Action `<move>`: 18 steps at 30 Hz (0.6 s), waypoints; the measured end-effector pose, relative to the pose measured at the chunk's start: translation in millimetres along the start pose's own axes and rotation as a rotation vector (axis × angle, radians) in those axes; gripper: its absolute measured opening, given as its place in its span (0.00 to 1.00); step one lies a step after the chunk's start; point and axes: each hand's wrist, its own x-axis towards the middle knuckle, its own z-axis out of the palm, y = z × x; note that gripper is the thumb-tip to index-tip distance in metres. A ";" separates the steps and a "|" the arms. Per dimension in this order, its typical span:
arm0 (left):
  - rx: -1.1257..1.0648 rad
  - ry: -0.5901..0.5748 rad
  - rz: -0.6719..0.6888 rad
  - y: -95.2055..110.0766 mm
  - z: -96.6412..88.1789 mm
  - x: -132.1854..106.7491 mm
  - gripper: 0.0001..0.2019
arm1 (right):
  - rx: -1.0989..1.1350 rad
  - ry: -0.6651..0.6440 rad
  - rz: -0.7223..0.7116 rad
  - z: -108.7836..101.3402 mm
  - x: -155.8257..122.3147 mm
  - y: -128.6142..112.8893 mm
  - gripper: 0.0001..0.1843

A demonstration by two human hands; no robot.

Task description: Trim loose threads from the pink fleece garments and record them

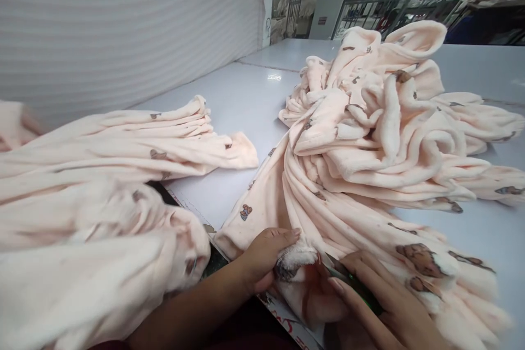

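Pale pink plush fabric (pixel 320 213) with small printed bear figures lies bunched in front of me, over the table's near edge. My left hand (pixel 268 257) pinches a fold of it between thumb and fingers, with its fluffy white side turned out. Close beside that fold, my right hand (pixel 381 295) grips thread snips (pixel 353 281) with a green body. Their metal blades point left, near a thin red thread (pixel 319 258) at the fabric's edge. From this angle I cannot tell whether the blades touch the thread. My right fingers partly cover the snips.
A large heap of the same fabric (pixel 369 109) rises on the white table (pixel 262 82). More pink cloth (pixel 123 147) spreads across the left, where another person's hand (pixel 18 126) rests, blurred. A pale ribbed wall (pixel 131 22) stands behind; metal racks (pixel 394 5) stand farther back.
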 end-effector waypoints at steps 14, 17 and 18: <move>0.096 -0.048 0.021 1.3 3.6 -2.0 0.23 | -0.018 -0.014 0.020 9.2 2.6 -0.4 0.05; 0.180 -0.073 0.064 4.7 6.5 -7.1 0.24 | 0.020 -0.062 0.016 4.9 3.5 -1.1 0.09; 0.212 -0.078 0.077 5.9 7.1 -8.9 0.24 | 0.017 -0.053 -0.001 3.5 3.5 -1.5 0.08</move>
